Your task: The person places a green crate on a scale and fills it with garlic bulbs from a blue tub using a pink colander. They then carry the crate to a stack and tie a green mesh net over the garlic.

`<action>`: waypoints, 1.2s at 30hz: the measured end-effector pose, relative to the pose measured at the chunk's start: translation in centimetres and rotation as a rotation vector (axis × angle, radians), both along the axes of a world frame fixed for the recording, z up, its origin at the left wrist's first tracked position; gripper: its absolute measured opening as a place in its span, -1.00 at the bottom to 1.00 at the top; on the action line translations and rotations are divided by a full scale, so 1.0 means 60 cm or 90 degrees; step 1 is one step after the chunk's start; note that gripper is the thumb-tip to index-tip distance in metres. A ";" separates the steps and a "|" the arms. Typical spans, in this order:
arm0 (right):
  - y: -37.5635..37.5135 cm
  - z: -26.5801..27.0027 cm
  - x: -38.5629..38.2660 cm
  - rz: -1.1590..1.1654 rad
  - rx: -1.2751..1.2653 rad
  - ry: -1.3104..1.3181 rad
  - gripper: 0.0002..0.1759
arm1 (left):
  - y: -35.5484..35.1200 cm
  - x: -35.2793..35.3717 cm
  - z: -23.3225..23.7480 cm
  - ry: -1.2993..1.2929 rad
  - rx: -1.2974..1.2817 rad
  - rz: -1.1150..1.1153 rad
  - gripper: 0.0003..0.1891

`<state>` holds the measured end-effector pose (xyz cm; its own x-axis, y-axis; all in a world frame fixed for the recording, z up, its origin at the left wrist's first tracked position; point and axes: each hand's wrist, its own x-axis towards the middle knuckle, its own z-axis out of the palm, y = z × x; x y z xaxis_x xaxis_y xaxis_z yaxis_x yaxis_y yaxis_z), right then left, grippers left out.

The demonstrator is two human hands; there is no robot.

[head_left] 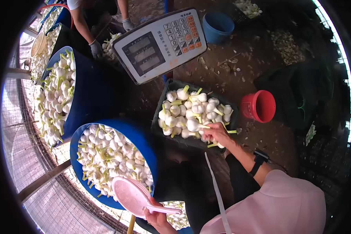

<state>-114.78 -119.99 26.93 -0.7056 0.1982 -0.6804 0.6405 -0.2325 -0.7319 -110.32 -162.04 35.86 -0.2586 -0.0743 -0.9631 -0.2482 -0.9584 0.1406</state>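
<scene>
My right hand (216,134), with a black watch on its wrist, reaches into a black crate (171,85) heaped with white garlic bulbs (193,111) that have green stalks. Its fingers curl around bulbs at the crate's near edge. The crate sits on a scale whose display head (160,45) stands tilted behind it. My left hand (156,216) grips the handle of a pink perforated scoop (133,195). The scoop's bowl lies over the rim of a blue tub (142,136) full of garlic.
A second blue tub (89,93) of garlic stands beyond the first, with more tubs at far left. A person in grey gloves (95,48) works at the top. A red bucket (259,106) and a blue bucket (217,26) stand on the dirt floor.
</scene>
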 end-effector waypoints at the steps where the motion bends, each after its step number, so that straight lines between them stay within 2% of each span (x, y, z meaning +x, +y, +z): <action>1: 0.007 -0.007 -0.020 -0.009 0.003 0.017 -0.74 | 0.008 -0.007 0.002 0.000 -0.007 0.014 -0.52; 4: 0.020 -0.072 -0.084 -0.066 0.021 -0.054 -0.66 | -0.004 0.007 -0.005 0.014 -0.003 0.000 -0.52; 6: 0.018 -0.110 -0.099 0.047 0.154 -0.224 -0.61 | -0.009 0.007 -0.010 0.028 0.011 -0.012 -0.52; 7: 0.003 -0.128 -0.095 0.051 0.151 -0.226 -0.61 | -0.008 0.006 -0.008 0.026 0.007 -0.009 -0.52; 9: -0.032 -0.149 -0.075 0.138 0.499 -0.026 -0.55 | -0.004 0.007 -0.006 0.031 0.016 0.005 -0.52; 10: -0.053 -0.096 -0.088 0.185 0.437 -0.058 -0.52 | -0.006 0.007 -0.007 0.034 0.036 -0.002 -0.53; 11: -0.079 -0.077 -0.100 0.210 0.502 0.010 -0.47 | -0.005 0.008 -0.009 0.030 0.037 -0.002 -0.53; 12: -0.097 -0.114 -0.097 0.231 0.554 0.124 -0.42 | -0.006 0.009 -0.010 0.033 0.039 0.006 -0.53; 14: -0.132 -0.108 -0.121 0.317 0.699 0.167 -0.36 | -0.003 0.012 -0.013 0.025 0.045 0.000 -0.53; 17: -0.150 -0.148 -0.135 0.342 0.796 0.209 -0.56 | -0.006 0.012 -0.014 0.007 0.016 0.001 -0.54; 18: -0.149 -0.161 -0.133 0.337 0.795 0.207 -0.56 | -0.011 0.014 -0.017 0.007 0.012 -0.009 -0.54; 20: -0.139 -0.179 -0.126 0.301 0.703 0.228 -0.76 | 0.000 0.008 -0.008 -0.002 0.002 -0.015 -0.55; 21: -0.130 -0.185 -0.115 0.302 0.704 0.228 -0.76 | -0.001 0.010 -0.009 -0.002 0.004 -0.014 -0.55; 23: -0.108 -0.191 -0.079 0.134 0.672 0.244 -0.83 | -0.006 0.012 -0.014 0.022 0.030 -0.041 -0.56; 25: -0.095 -0.200 -0.014 0.027 0.583 0.202 -0.90 | -0.002 0.008 -0.018 0.010 0.031 -0.035 -0.56; 27: -0.089 -0.230 0.066 -0.118 0.354 0.064 -0.93 | 0.014 0.007 -0.013 -0.011 0.026 -0.028 -0.56; 28: -0.083 -0.188 0.080 -0.219 0.103 -0.158 -0.89 | 0.025 0.002 -0.006 -0.021 0.008 -0.038 -0.55; 29: -0.079 -0.185 0.106 -0.269 0.027 -0.178 -0.87 | 0.031 0.001 -0.003 -0.027 -0.010 -0.047 -0.55; 31: -0.071 -0.179 0.145 -0.350 -0.091 -0.189 -0.82 | 0.022 0.012 -0.013 -0.012 0.012 -0.064 -0.54; 34: -0.070 -0.169 0.159 -0.384 -0.163 -0.235 -0.79 | 0.029 0.005 -0.013 -0.045 -0.002 -0.049 -0.55; 36: -0.072 -0.158 0.166 -0.367 -0.269 -0.188 -0.79 | 0.031 0.003 -0.011 -0.030 -0.009 -0.059 -0.55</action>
<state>-104.83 -124.29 17.45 -0.3466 0.1614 -0.9240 0.4883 -0.8100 -0.3247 -110.15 -160.19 35.21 -0.2194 -0.0654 -0.9734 -0.3417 -0.9294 0.1395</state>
